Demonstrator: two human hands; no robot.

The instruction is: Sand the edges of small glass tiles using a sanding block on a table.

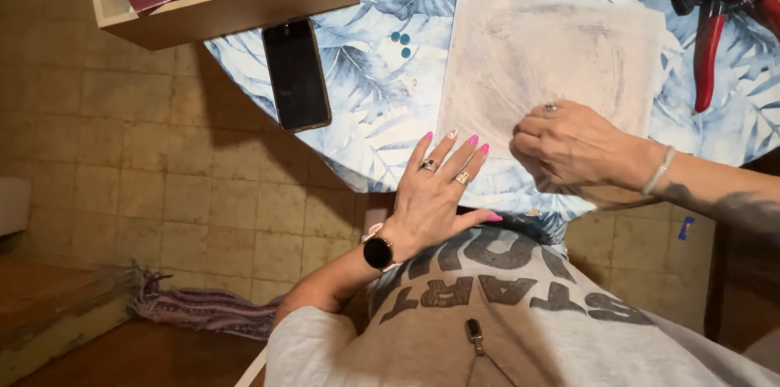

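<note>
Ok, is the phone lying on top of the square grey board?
No, the phone lies apart from the board, on the leaf-print tablecloth.

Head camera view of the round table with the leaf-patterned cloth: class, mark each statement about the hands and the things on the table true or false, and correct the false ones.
1. The left hand lies flat with its fingers spread at the lower left corner of the pale square board. True.
2. The right hand holds the red-handled pliers. False: the pliers lie on the table's blue leaf-patterned cloth, apart from the hand, which rests on the board.
3. The black phone lies on top of the board. False: it lies left of the board, on the cloth, beside the wooden box of coloured tiles.
4. Three small teal pieces lie between the phone and the board. True.
</note>
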